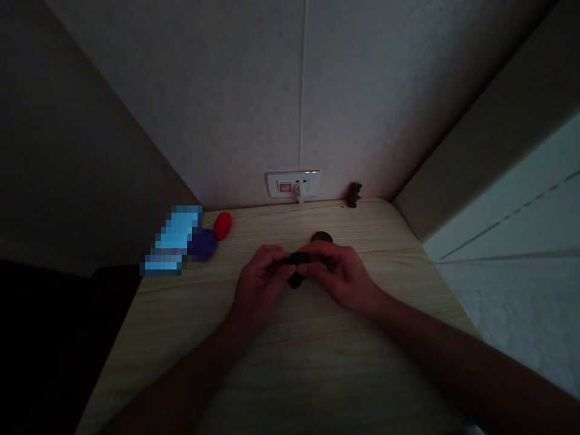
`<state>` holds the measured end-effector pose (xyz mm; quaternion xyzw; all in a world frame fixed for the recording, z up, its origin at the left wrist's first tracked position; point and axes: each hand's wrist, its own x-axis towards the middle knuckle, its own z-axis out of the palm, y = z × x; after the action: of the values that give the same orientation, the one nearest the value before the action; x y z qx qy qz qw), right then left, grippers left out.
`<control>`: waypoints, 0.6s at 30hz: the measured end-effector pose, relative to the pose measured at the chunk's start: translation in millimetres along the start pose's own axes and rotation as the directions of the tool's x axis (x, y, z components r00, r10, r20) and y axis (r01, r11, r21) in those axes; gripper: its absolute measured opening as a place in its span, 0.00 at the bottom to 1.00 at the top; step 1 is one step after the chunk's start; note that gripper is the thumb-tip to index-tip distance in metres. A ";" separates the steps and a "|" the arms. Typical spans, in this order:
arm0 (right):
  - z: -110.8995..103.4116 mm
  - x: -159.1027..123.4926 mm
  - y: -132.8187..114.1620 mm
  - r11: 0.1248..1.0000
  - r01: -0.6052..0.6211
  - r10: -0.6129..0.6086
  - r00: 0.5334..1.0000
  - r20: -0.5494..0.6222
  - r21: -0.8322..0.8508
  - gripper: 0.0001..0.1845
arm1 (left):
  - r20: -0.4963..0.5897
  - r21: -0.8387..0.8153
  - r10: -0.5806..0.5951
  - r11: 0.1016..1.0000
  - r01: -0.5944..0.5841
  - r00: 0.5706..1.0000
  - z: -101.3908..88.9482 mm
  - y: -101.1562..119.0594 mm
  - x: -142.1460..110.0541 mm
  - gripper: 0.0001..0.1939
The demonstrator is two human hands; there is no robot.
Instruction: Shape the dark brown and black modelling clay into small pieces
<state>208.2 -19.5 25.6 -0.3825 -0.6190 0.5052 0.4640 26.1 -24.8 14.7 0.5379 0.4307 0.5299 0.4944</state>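
Between my two hands, above the middle of the wooden tabletop (276, 362), is a small black piece (296, 279) whose exact kind I cannot make out in the dim light. My left hand (260, 281) pinches it from the left, thumb and fingers closed. From the other side my right hand (342, 275) grips it the same way. Part of the piece is hidden by my fingertips; a dark pointed end shows below them. Just behind my right hand lies a dark brown round thing (321, 236), partly covered by the fingers.
At the table's back left are a red lump (222, 225), a purple lump (203, 244) and a bright blurred-out rectangle (176, 232). A small dark brown bear-like figure (354, 194) stands by the wall. A white plug (299, 192) sits in the wall socket (272, 185).
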 end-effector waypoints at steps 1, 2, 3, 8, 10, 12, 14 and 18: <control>-0.2 0.7 0.2 1.000 0.028 -0.028 1.000 -0.010 -0.001 0.08 | -0.004 -0.015 -0.009 1.000 0.009 1.000 0.7 -0.2 -0.3 0.03; -0.4 1.2 0.7 0.998 0.064 -0.064 0.998 -0.026 -0.001 0.08 | -0.004 -0.035 -0.028 0.999 0.028 1.000 1.4 -0.1 -0.6 0.03; -0.5 1.6 1.4 0.996 0.093 -0.093 0.995 -0.044 -0.004 0.07 | 0.001 -0.055 -0.048 0.997 0.048 0.999 2.1 0.4 -0.9 0.03; 0.1 1.0 5.8 0.999 0.015 -0.013 0.998 -0.056 0.044 0.08 | -0.046 -0.082 -0.111 0.991 0.107 0.993 4.0 4.9 -1.1 0.09; 0.5 0.9 7.0 0.987 -0.039 0.047 0.998 -0.050 0.156 0.11 | -0.058 -0.090 -0.126 0.989 0.121 0.990 3.7 5.8 -1.1 0.12; 0.1 1.8 8.2 0.961 -0.084 0.097 0.995 -0.036 0.264 0.14 | -0.029 -0.110 -0.136 0.985 0.132 0.990 2.9 5.4 -1.3 0.11; -1.1 3.5 9.9 0.936 -0.133 0.142 0.990 -0.004 0.325 0.14 | 0.018 -0.147 -0.150 0.978 0.151 0.989 2.2 3.8 -1.7 0.09; -2.5 5.8 14.5 0.872 -0.249 0.232 0.968 0.093 0.422 0.12 | 0.071 -0.304 -0.238 0.920 0.248 0.969 4.5 0.2 -3.0 0.10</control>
<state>209.1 -10.5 12.7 -0.3346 -0.4487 0.6906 0.4580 30.5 -28.2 14.8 0.4046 0.3971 0.5167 0.6416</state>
